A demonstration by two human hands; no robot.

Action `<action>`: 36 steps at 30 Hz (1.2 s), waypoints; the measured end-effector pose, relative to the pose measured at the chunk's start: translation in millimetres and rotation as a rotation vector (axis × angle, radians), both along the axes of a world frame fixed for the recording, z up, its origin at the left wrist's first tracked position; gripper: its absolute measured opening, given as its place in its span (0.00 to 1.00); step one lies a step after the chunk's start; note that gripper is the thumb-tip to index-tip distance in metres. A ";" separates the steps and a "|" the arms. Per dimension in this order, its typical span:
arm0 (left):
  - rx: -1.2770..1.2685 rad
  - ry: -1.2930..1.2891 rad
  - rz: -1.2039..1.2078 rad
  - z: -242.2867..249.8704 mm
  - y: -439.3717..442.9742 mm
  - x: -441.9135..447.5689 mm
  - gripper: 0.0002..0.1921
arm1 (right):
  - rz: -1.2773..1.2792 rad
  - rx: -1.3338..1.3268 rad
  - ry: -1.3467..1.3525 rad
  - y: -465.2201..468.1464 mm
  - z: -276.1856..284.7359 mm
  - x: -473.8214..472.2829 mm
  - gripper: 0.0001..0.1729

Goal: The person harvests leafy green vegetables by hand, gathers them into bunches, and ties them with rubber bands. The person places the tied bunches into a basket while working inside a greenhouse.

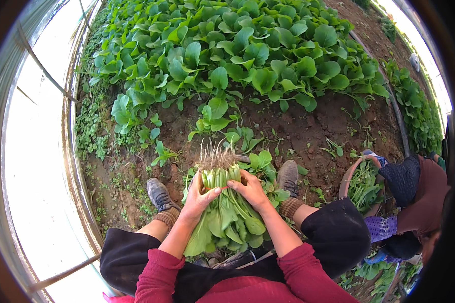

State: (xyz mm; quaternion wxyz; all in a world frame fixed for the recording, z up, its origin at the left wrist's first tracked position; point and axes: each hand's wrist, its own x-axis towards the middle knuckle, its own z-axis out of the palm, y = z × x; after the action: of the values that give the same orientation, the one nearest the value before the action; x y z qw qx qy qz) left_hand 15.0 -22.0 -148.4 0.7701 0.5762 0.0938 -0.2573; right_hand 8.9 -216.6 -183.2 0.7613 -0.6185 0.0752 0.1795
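A bunch of leafy greens (pixel 227 216) is held between both hands, its rooty ends pointing away from me and its leaves hanging towards my lap. A thin red band (pixel 222 188) crosses the pale stems. My left hand (pixel 200 197) grips the left side of the bunch, the thumb lying by the band. On the right side, my right hand (pixel 250 188) holds the stems, its thumb also at the band. Fine roots (pixel 217 155) with soil stick up above the fingers. Whether the band is fully closed around the back is hidden.
A dense bed of leafy plants (pixel 250 53) grows ahead, beyond brown soil (pixel 307 128) with scattered seedlings. At the right, another person (pixel 413 193) sits by a round tub (pixel 349 178) of greens. A dark hose (pixel 398 113) runs along the bed. Plastic greenhouse sheeting (pixel 34 151) stands at the left.
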 end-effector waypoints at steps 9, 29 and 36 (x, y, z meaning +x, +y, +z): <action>0.454 -0.078 0.106 -69.3 1.1 -1.6 0.67 | 0.120 -1.241 -0.023 -65.1 -54.8 133.6 0.16; 0.505 0.039 0.120 -70.2 -0.7 22.2 0.72 | 0.845 -2.212 -0.187 -196.3 -180.1 330.2 0.17; 0.475 -0.015 0.122 -63.0 4.9 27.8 0.69 | 0.759 -2.011 0.171 -170.8 -130.9 288.4 0.14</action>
State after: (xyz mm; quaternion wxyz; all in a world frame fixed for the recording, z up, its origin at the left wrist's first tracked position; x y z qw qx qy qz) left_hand 42.8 -17.0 -211.4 0.6277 0.7363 0.1805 -0.1767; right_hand 297.2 -387.4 -314.1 -0.2089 -0.9289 0.0445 0.3025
